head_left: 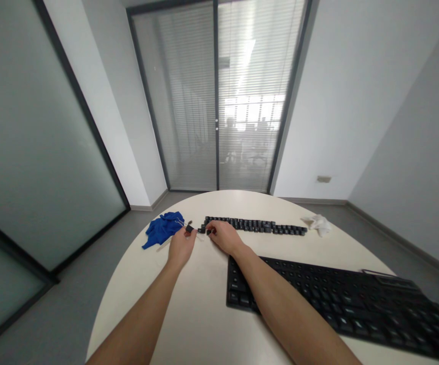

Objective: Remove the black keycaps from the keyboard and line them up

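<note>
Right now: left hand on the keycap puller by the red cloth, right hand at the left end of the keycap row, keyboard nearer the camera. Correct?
One error: the cloth is blue, not red, as the head view shows. The rest holds: left hand on the puller beside it, right hand at the left end of the keycap row, keyboard nearer the camera.

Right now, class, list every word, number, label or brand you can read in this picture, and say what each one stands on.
No text can be read.
Keyboard: key legends show only as pale specks, too small and blurred.
Row of loose keycaps: no legible markings.
Blue cloth, white tissue, wall socket: no lettering visible.
</note>
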A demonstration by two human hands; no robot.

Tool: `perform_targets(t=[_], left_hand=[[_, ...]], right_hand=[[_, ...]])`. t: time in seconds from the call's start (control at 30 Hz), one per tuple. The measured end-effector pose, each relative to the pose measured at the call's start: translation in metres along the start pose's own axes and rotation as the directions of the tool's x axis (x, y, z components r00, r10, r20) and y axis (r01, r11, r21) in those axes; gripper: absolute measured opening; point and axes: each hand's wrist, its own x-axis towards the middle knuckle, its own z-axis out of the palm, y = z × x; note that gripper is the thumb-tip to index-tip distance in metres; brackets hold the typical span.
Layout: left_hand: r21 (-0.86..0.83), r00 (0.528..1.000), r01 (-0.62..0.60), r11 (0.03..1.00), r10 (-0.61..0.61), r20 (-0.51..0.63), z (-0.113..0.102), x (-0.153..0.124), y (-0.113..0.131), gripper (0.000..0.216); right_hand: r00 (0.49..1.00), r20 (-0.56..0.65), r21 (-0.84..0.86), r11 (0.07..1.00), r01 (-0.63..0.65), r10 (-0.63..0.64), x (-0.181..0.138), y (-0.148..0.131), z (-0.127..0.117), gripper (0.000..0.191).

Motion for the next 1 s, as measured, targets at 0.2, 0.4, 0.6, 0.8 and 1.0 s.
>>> perform_targets(t=[0.2,0.4,0.6,0.8,1.0], left_hand=[[0.007,1.0,0.001,1.0,-0.001,0.008,0.0015,0.0005,-0.0003,0.029],[0.008,1.0,-0.009,1.0,0.009,0.012,0.0036,0.0015,-0.0033,0.03],[0.007,1.0,-0.017,1.0,0.017,0.019,0.0025,0.0008,-0.0019,0.029],[0.007,1.0,-0.027,1.0,0.027,0.012,0.0024,0.0003,-0.0011,0.029],[0.011,0.998,-0.06,0.998,0.06,-0.031,0.0011,-0.0004,0.0012,0.03]], right_hand=[[1.0,0.004,-0.026,1.0,-0.01,0.01,0.0023,-0.0026,0.0012,0.028],[1.0,-0.01,-0.044,0.999,-0.006,0.006,0.0031,-0.0027,0.0023,0.03],[1.0,-0.02,-0.051,0.999,0.001,-0.002,0.003,-0.0028,0.0009,0.03],[1.0,-0.017,-0.062,0.998,-0.006,0.005,0.003,-0.0042,-0.0009,0.028],[1.0,-0.021,-0.08,0.997,-0.007,0.006,0.0015,-0.0067,-0.0031,0.028]])
